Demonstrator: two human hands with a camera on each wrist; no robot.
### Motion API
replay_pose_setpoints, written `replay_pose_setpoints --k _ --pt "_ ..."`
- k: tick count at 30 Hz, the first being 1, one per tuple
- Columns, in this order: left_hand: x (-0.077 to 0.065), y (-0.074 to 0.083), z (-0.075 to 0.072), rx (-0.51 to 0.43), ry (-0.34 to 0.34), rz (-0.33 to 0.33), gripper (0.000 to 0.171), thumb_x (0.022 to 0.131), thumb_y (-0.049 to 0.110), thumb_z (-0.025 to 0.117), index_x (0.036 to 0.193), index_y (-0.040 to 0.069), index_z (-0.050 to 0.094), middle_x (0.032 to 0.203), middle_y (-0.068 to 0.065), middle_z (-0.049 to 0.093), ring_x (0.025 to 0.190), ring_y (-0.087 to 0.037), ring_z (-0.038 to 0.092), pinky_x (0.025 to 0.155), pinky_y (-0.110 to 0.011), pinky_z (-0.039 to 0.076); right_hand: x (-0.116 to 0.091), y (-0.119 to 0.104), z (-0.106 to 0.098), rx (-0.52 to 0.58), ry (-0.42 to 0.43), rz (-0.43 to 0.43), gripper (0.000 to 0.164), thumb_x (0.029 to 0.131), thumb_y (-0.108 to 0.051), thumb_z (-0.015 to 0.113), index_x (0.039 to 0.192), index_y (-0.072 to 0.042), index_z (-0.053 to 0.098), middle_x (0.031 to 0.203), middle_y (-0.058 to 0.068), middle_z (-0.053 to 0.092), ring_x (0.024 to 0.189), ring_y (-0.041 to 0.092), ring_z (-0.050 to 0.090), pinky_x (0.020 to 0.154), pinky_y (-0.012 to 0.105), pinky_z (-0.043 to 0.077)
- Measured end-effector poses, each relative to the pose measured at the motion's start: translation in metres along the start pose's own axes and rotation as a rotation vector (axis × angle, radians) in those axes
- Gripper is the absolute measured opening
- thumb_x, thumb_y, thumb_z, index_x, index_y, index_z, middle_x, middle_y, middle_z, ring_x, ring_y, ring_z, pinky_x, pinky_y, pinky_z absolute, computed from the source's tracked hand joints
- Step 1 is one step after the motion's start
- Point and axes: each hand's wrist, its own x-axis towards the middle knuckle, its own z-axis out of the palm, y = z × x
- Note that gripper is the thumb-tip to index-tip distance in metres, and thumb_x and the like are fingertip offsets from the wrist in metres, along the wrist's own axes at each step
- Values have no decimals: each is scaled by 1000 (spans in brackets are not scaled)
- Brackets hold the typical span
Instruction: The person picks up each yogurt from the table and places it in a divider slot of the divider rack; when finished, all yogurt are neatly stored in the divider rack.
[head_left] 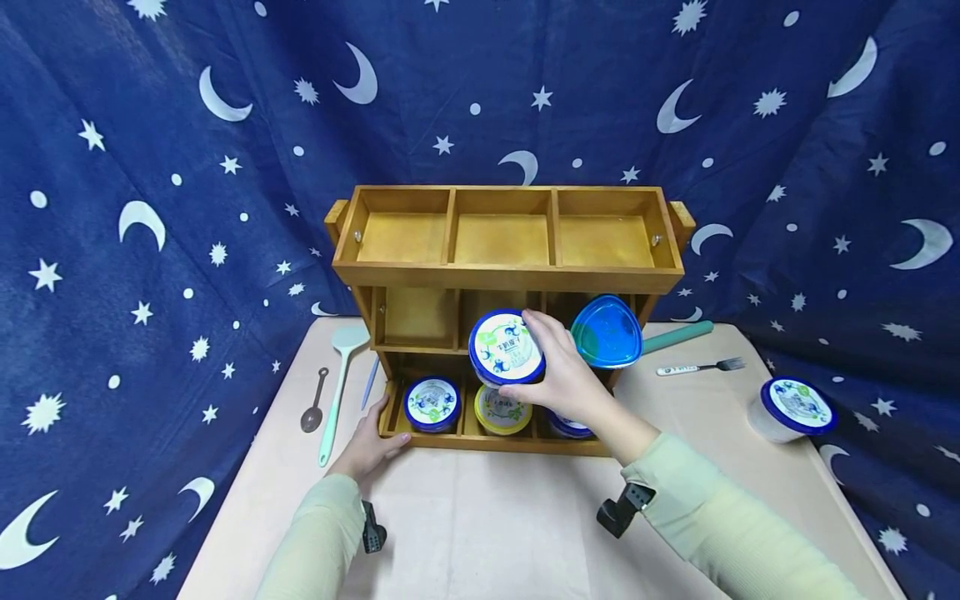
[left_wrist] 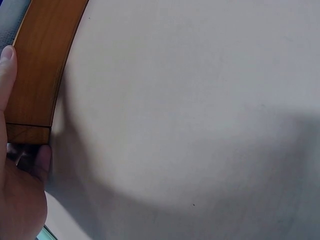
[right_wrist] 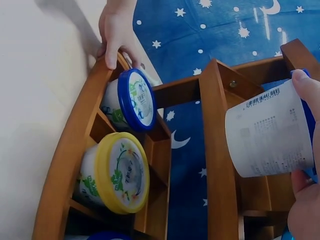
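Note:
My right hand [head_left: 570,383] grips a white plastic tub with a blue lid [head_left: 507,347], raised in front of the middle tier of a three-tier wooden rack [head_left: 510,277]. In the right wrist view the held tub [right_wrist: 270,132] is tipped on its side. My left hand [head_left: 370,446] clasps the rack's lower left corner, thumb on the front board [left_wrist: 42,60]. Along the bottom tier sit a blue-lidded tub [head_left: 432,404], a yellow-lidded tub [head_left: 502,410] and another blue-lidded tub [head_left: 567,427], partly hidden by my right hand. A blue rounded-triangular container [head_left: 607,331] stands at the middle tier's right.
Left of the rack lie a brown measuring spoon [head_left: 313,408], a mint spatula [head_left: 341,375] and a thin blue stick [head_left: 371,382]. To the right are a teal handle [head_left: 678,336], a fork [head_left: 701,367] and another blue-lidded tub [head_left: 793,408] near the table edge.

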Motion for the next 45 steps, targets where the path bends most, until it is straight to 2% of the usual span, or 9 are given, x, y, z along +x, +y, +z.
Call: replay_pose_setpoints --k 10,15,18,27,37,45 --pt "-1 2 -1 4 7 -4 99 78 45 73 151 15 13 146 -28 22 133 -46 23 107 -59 19 14 -1 4 -21 80 -28 103 68 -40 83 147 -6 25 148 15 22 131 34 25 101 56 33" --pt "0 1 0 -1 8 8 101 78 47 72 151 13 13 146 -29 23 133 -46 23 106 -59 19 20 0 5 -24 117 -14 102 68 -39 83 146 -5 26 147 17 23 130 35 25 101 56 32" --pt "0 2 1 -2 6 -3 101 77 47 73 151 16 13 146 -28 23 133 -45 23 107 -58 19 22 2 7 -35 140 -12 100 68 -37 84 144 -4 28 147 17 24 131 35 24 102 56 31" --pt "0 1 2 -19 5 -10 99 77 45 74 151 16 14 145 -28 25 133 -44 26 108 -57 20 27 7 18 -62 221 -82 98 67 -31 85 142 -3 29 144 19 24 128 36 25 101 54 34" --pt "1 0 1 -16 3 -9 98 78 43 73 151 17 13 147 -27 23 134 -43 23 108 -56 18 34 4 25 -74 272 -92 96 68 -28 85 141 -2 29 143 20 24 126 37 26 102 52 32" --pt "1 1 1 -14 -1 -8 99 78 45 73 151 15 12 147 -27 23 134 -44 23 108 -56 18 35 14 32 -72 263 -74 98 68 -28 85 143 -1 27 146 19 20 130 37 23 106 52 29"
